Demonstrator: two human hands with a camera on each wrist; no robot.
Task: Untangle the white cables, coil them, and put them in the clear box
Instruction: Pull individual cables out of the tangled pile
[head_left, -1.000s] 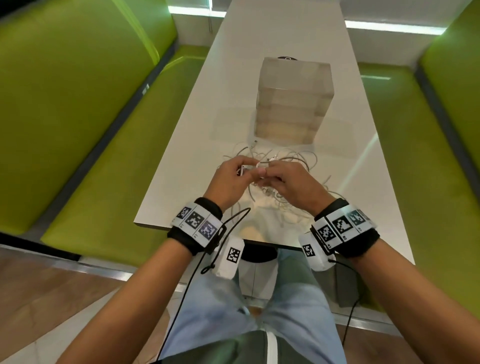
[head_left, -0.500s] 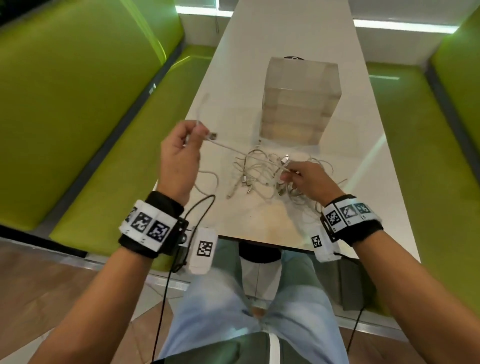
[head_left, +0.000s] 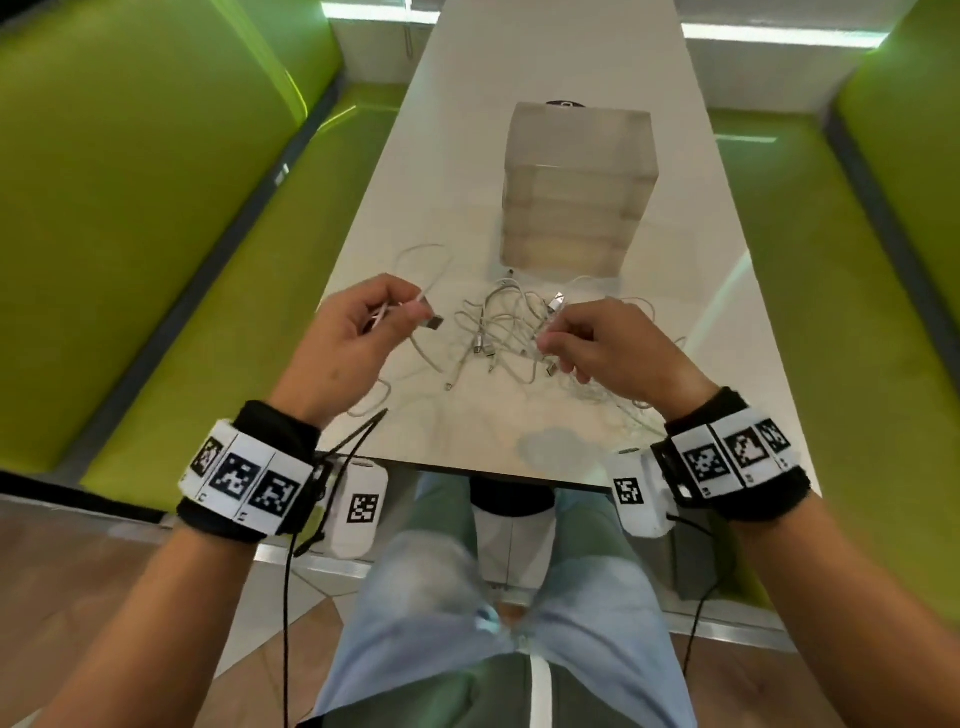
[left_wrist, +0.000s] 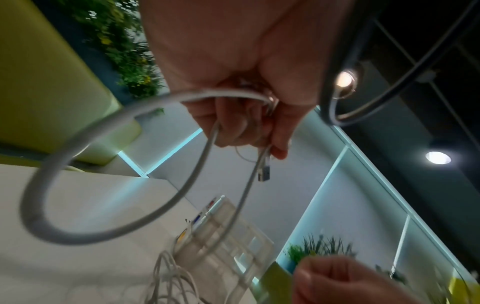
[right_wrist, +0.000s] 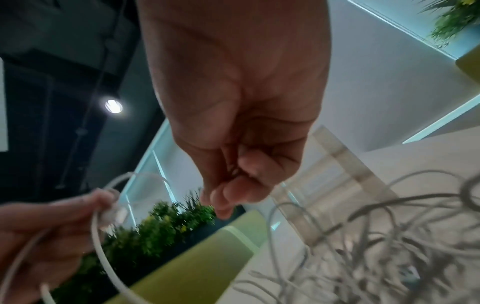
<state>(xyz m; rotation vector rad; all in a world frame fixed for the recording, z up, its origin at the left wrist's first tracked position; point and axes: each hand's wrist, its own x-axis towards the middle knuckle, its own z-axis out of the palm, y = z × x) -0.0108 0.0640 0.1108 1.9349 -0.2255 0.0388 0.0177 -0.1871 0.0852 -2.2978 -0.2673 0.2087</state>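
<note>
A tangle of white cables (head_left: 506, 332) lies on the white table (head_left: 545, 62), just in front of the clear box (head_left: 576, 187). My left hand (head_left: 410, 312) is raised to the left of the tangle and grips one white cable (left_wrist: 52, 205). The cable bends in a loop, and its USB plug (head_left: 434, 323) sticks out past the thumb. My right hand (head_left: 550, 340) hovers over the right side of the tangle with fingers curled and thumb against them. In the right wrist view no cable shows between the fingers (right_wrist: 249, 164).
Green bench seats (head_left: 156, 234) run along both sides of the narrow table. The table's near edge (head_left: 493, 470) lies just behind my wrists, with my knees below it. A small dark object (head_left: 565, 104) peeks out behind the box.
Both hands began together on the tangle. The left hand pulled a cable out to the upper left, then came back lower and nearer with it looped. The right hand lifted off the pile.
</note>
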